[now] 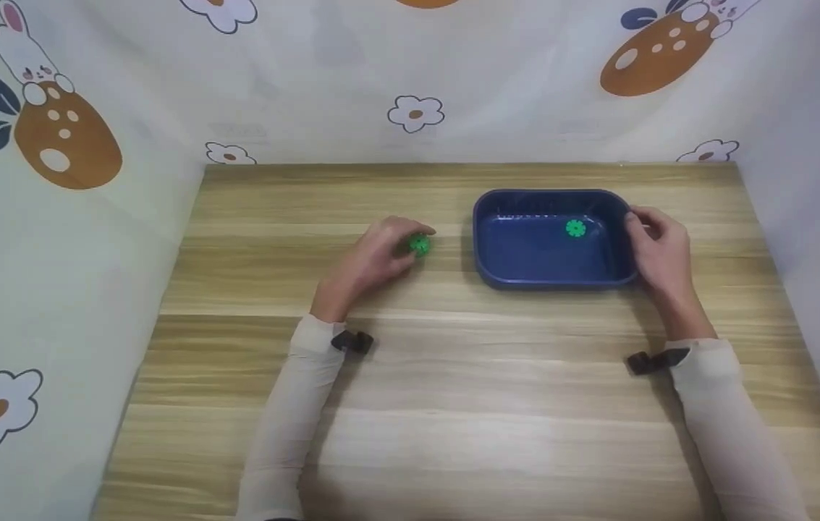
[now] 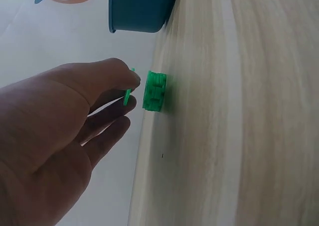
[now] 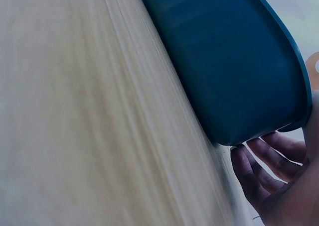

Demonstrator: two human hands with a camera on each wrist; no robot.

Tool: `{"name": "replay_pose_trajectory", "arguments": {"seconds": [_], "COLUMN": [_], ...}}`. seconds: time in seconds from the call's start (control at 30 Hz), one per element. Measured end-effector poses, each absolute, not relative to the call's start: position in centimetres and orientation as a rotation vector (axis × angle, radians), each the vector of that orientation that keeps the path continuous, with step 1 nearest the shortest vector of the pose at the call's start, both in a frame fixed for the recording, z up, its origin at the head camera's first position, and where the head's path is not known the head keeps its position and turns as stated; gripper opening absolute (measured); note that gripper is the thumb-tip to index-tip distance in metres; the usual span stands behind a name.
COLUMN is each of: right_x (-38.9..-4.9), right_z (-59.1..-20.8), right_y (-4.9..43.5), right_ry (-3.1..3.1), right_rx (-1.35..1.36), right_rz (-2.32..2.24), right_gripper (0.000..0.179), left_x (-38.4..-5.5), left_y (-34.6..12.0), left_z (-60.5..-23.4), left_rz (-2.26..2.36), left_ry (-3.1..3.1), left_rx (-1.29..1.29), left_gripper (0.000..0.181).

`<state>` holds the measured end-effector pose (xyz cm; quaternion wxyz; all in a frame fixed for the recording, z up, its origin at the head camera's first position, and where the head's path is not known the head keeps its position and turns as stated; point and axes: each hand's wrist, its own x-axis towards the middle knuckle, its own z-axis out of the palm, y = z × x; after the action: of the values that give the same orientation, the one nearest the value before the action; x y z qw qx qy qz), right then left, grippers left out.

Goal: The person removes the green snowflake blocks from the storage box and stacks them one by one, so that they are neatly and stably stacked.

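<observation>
My left hand (image 1: pixel 378 253) hovers left of the blue tub. In the left wrist view its thumb and fingertips pinch a thin green notched disc (image 2: pixel 126 97) held on edge to the camera. Close beneath it, a short stack of the same green discs (image 2: pixel 155 91) stands on the table. My right hand (image 1: pixel 663 250) grips the right end of the blue rectangular tub (image 1: pixel 547 281), thumb over the rim and fingers against the outer wall. Inside the tub, towards its right end, lies another green notched disc (image 1: pixel 575 229).
The tub stands on a wood-grain table (image 1: pixel 453 398), near the back. Pale cloth walls (image 1: pixel 323 87) printed with flowers and rabbits rise along the back and both sides. Each wrist carries a small black camera mount.
</observation>
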<state>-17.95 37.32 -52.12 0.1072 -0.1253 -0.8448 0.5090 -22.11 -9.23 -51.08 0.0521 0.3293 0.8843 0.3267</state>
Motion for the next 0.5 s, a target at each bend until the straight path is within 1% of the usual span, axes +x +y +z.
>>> {"name": "replay_pose_trajectory", "arguments": {"seconds": [0.33, 0.5], "right_x": [-17.84, -17.83], "right_z": [-51.92, -52.01], "right_y": [37.18, 37.16], "right_ry": [-2.494, -2.475], "right_rx": [-0.376, -0.379], "right_rz": [1.507, 1.536], "right_gripper": [0.045, 0.045], "left_x": [-21.94, -21.84], "left_y": [-9.25, -9.24], "left_z": [-51.09, -51.11], "left_rz": [0.969, 0.96], "left_ry": [2.673, 2.67], "left_rx": [1.038, 1.023], "left_gripper": [0.039, 0.041]}}
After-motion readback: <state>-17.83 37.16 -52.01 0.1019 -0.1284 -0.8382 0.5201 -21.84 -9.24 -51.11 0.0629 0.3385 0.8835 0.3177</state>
